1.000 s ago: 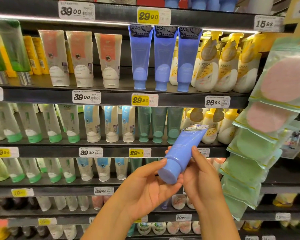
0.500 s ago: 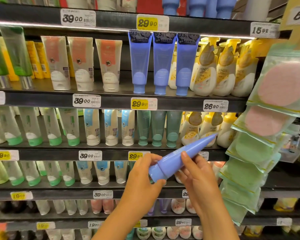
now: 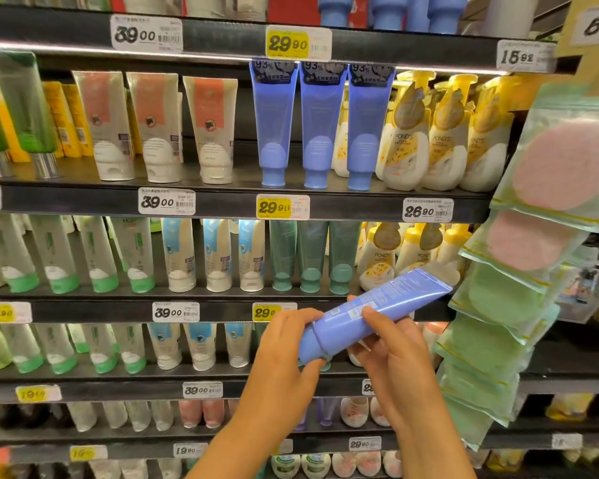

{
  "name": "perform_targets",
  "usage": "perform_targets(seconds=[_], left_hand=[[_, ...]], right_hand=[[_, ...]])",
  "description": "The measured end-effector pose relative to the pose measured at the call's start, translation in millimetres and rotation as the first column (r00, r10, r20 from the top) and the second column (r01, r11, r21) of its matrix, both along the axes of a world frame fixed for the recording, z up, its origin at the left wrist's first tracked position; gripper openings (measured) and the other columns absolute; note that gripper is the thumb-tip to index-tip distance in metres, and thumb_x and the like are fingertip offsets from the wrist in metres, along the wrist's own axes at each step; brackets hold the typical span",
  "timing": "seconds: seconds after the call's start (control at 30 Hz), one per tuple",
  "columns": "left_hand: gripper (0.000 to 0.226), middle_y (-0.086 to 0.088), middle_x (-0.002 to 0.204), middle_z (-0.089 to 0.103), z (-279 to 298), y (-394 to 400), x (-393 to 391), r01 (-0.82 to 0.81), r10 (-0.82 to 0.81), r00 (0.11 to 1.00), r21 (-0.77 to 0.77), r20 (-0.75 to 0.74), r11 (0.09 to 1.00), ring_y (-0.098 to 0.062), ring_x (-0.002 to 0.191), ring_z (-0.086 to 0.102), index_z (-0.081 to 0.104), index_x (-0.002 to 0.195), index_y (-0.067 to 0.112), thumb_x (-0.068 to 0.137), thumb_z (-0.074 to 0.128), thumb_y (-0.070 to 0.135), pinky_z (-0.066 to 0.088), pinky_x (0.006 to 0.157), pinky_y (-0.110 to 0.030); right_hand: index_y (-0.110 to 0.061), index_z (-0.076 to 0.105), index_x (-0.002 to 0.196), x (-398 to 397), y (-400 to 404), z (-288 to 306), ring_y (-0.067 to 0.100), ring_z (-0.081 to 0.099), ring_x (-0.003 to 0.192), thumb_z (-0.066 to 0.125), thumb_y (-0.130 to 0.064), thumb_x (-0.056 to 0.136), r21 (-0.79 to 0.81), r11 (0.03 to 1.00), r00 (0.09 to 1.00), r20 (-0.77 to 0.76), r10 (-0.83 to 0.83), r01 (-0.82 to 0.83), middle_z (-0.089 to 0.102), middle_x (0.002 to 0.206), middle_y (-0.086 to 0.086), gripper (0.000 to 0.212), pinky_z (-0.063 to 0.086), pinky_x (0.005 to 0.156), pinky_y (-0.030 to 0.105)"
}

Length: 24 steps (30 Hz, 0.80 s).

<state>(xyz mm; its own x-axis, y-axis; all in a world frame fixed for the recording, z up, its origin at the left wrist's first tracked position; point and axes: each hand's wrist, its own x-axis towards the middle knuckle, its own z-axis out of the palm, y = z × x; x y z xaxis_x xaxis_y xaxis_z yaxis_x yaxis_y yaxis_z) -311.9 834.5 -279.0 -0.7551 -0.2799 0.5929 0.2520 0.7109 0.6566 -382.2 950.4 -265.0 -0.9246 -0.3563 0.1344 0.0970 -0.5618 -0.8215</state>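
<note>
Shopper's-eye view of a shop shelf, read left to right; at far left, rows of white squeeze tubes with green caps (image 3: 63, 257) stand on the dark metal shelf rail (image 3: 83, 311); at centre, the left hand (image 3: 284, 344) curls its fingers and thumb round the cap end of a periwinkle-blue plastic squeeze tube (image 3: 370, 316), which is held in the air in front of the third shelf, clear of every rail, lying aslant with its cap low and left and its crimped end high and right; the right hand (image 3: 395, 354) pinches the tube's middle, thumb on top and fingers beneath; three matching blue tubes (image 3: 320, 126) stand cap-down two shelves above, over a yellow price tag (image 3: 274, 207); at far right hang clear packets of pink and green round pads (image 3: 498, 299). Over the last second the tube has been rolled about its long axis, from broad face through edge-on, so that the side with small white print now faces the viewer; this suggests the product is being inspected and its back text read, not yet returned or taken.
</note>
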Motion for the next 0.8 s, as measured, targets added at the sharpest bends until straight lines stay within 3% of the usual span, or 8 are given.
perform_targets(seconds=[0.17, 0.3, 0.4, 0.57, 0.73, 0.8], left_hand=[[0.05, 0.008, 0.106, 0.061, 6.0, -6.4, -0.9, 0.045, -0.089, 0.992, 0.422, 0.084, 0.906, 0.002, 0.092, 0.058, 0.061, 0.101, 0.032, 0.071, 0.071, -0.006, 0.051, 0.074, -0.016], [0.046, 0.005, 0.105, 0.07, 14.3, -20.8, -0.7, 0.097, -0.204, 0.975, 0.663, 0.085, 0.742, -0.007, 0.089, 0.068, 0.065, 0.105, 0.024, 0.073, 0.07, -0.008, 0.052, 0.069, -0.017], [0.043, -0.005, 0.096, 0.074, 25.9, -32.7, -1.3, 0.153, -0.307, 0.951, 0.8, 0.04, 0.581, -0.017, 0.08, 0.07, 0.067, 0.103, 0.02, 0.068, 0.075, -0.005, 0.056, 0.068, -0.025], [0.048, -0.019, 0.097, 0.071, 42.5, -56.9, -1.7, 0.247, -0.409, 0.909, 0.896, -0.082, 0.37, -0.026, 0.081, 0.07, 0.061, 0.109, 0.007, 0.064, 0.077, -0.002, 0.057, 0.068, -0.032], [0.05, -0.023, 0.093, 0.071, 55.7, -86.4, 0.3, 0.278, -0.39, 0.909, 0.913, -0.149, 0.299, -0.028, 0.077, 0.07, 0.058, 0.109, 0.003, 0.063, 0.073, -0.008, 0.058, 0.065, -0.036], [0.049, -0.021, 0.091, 0.071, 63.9, -98.4, -1.5, 0.305, -0.392, 0.904, 0.901, -0.172, 0.308, -0.028, 0.077, 0.07, 0.058, 0.107, 0.003, 0.063, 0.073, -0.01, 0.059, 0.067, -0.037]], right_hand=[[-0.014, 0.057, 0.114, -4.5, -1.2, 5.7, 0.018, 0.067, 0.098, 0.061, -0.021, 0.071, -0.002, 0.998, 0.995, -0.079, 0.057, -0.057, 0.07, 0.102, 0.004, 0.044, 0.055, 0.072, 0.027], [-0.011, 0.054, 0.123, -9.3, -9.6, 16.3, 0.022, 0.066, 0.102, 0.059, -0.015, 0.076, 0.002, 0.996, 0.987, -0.134, 0.091, -0.091, 0.07, 0.105, 0.006, 0.047, 0.057, 0.079, 0.031], [-0.013, 0.053, 0.122, -11.8, -20.6, 29.2, 0.019, 0.068, 0.099, 0.055, -0.005, 0.086, 0.034, 0.998, 0.981, -0.183, 0.066, -0.06, 0.068, 0.112, 0.009, 0.037, 0.057, 0.073, 0.029], [-0.017, 0.056, 0.112, -15.1, -47.5, 49.7, 0.016, 0.068, 0.094, 0.063, -0.014, 0.073, 0.014, 0.999, 0.968, -0.247, 0.051, -0.049, 0.069, 0.106, 0.004, 0.039, 0.057, 0.07, 0.028], [-0.017, 0.058, 0.11, -20.1, -82.4, 66.6, 0.021, 0.067, 0.099, 0.068, -0.023, 0.065, 0.074, 0.995, 0.941, -0.327, 0.085, -0.064, 0.069, 0.104, 0.003, 0.047, 0.056, 0.083, 0.039], [-0.02, 0.059, 0.109, -23.9, -96.3, 78.6, 0.017, 0.067, 0.097, 0.069, -0.025, 0.064, 0.098, 0.993, 0.924, -0.369, 0.095, -0.063, 0.068, 0.106, 0.004, 0.046, 0.055, 0.08, 0.034]])
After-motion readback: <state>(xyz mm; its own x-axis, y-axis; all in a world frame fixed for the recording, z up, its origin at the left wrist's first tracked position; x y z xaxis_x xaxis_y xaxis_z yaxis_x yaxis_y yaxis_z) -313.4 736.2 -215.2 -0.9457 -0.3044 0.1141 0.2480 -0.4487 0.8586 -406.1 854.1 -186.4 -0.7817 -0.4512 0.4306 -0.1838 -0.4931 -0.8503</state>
